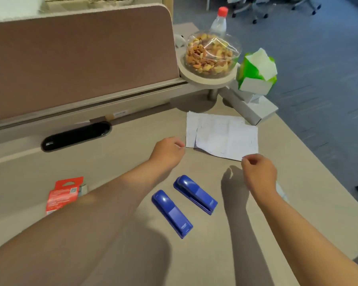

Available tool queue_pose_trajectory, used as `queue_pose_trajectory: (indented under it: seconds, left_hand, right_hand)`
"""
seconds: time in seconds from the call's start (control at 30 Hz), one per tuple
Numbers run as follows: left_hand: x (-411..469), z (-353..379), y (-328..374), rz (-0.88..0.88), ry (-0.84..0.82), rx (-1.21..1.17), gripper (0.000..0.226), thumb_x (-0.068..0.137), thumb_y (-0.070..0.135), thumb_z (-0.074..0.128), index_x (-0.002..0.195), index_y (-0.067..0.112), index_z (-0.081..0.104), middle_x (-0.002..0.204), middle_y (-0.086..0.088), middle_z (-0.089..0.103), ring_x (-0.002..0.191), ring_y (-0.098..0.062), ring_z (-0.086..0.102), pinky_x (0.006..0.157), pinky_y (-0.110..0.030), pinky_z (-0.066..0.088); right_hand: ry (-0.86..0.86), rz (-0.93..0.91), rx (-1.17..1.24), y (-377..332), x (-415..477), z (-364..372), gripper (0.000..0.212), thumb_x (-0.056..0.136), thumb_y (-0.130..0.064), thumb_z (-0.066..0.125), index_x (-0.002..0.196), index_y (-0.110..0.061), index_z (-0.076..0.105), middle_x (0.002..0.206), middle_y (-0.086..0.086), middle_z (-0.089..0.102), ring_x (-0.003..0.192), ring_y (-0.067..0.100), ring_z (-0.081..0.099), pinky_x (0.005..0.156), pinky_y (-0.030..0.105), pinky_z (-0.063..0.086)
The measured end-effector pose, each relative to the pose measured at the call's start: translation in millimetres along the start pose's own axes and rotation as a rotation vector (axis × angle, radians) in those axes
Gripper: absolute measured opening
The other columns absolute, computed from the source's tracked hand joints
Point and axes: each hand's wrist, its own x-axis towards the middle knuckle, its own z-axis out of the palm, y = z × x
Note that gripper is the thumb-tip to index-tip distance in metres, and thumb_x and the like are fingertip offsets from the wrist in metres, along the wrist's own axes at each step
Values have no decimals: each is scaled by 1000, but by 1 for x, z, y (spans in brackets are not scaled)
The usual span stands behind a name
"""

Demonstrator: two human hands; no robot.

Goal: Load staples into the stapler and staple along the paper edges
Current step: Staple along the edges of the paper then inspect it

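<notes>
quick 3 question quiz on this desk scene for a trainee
1. True or false: the left hand holds a stapler.
2. How many blue staplers lie on the desk?
3. The right hand is nearest to: A the red pack, B the paper, C the nut tub.

Key: 1 false, both staplers () lie untouched. 2 two. 3 B.

Beige desk (pixel 116 166) fills the view. Brown partition panel (pixel 81 58) at 10–11 o'clock, black oval cable port (pixel 75 136) below it. Blue-grey carpet (pixel 318 79) at 2–3 o'clock; office chair bases (pixel 254 11) at 1 o'clock. Soft overhead light, diffuse shadows.
</notes>
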Motion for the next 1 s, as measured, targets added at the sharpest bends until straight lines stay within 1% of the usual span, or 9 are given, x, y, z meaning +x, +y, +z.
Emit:
queue_pose_trajectory:
  seconds: [0.17,0.33,0.4,0.53,0.63,0.73,0.83,0.93,1.0]
  left_hand:
    - [52,45,24,-158,-52,-130,41,66,36,68,100,15,58,97,-7,64,82,-24,66,75,-36,57]
    - [67,58,32,-329,-152,-246,19,78,6,69,91,5,55,66,-10,54,51,-18,42,58,-31,37]
    - [71,58,30,-358,-155,-265,44,78,3,69,118,6,53,66,-11,55,50,-18,40,59,-32,37]
    - [70,46,31,-390,-146,-411,56,80,-3,62,133,6,44,70,-11,61,51,-18,52,56,-28,46]
    - [62,35,36,-332,-132,-572,38,86,-7,52,120,10,50,105,-12,67,81,-23,71,69,-34,59]
    - [45,17,42,-242,-135,-674,29,92,-4,44,115,12,51,100,-8,70,82,-22,72,67,-34,59]
    - [26,-12,46,-190,-119,-726,27,95,-2,39,114,11,52,99,-6,68,85,-19,69,66,-31,58]
    - [5,-49,45,-178,-83,-771,28,97,-1,38,116,11,54,104,-8,66,91,-22,65,74,-32,56]
    - [-11,-75,43,-151,-70,-803,28,97,1,38,116,8,57,104,-9,67,91,-24,65,78,-35,53]
  right_hand:
    - [9,129,9,21,78,-11,12,81,-6,49,75,-11,58,70,4,52,70,24,46,60,28,33]
    - [-276,354,123,37,113,2,18,57,-20,67,56,-4,60,64,18,60,59,26,51,60,36,44]
    - [-291,356,172,36,111,4,15,63,-12,71,52,-8,61,65,12,64,63,27,58,65,40,52]
    - [-296,316,259,26,104,3,15,76,-12,63,62,-7,60,70,12,66,65,26,59,70,38,53]
    - [-288,277,307,15,99,2,23,82,-26,56,69,-7,54,70,16,54,64,25,48,66,32,41]
    - [-254,185,277,1,90,2,43,83,-42,59,109,-9,56,107,7,59,93,24,55,78,33,43]
    - [-352,79,320,-27,72,0,63,85,-47,58,138,-18,38,135,1,46,120,22,46,87,33,38]
    - [-512,9,402,-60,49,-3,58,82,-48,61,130,-18,49,120,-5,56,110,18,52,91,35,41]
    - [-627,-33,451,-82,32,-2,33,82,-37,66,102,-10,66,95,1,67,89,21,61,85,37,50]
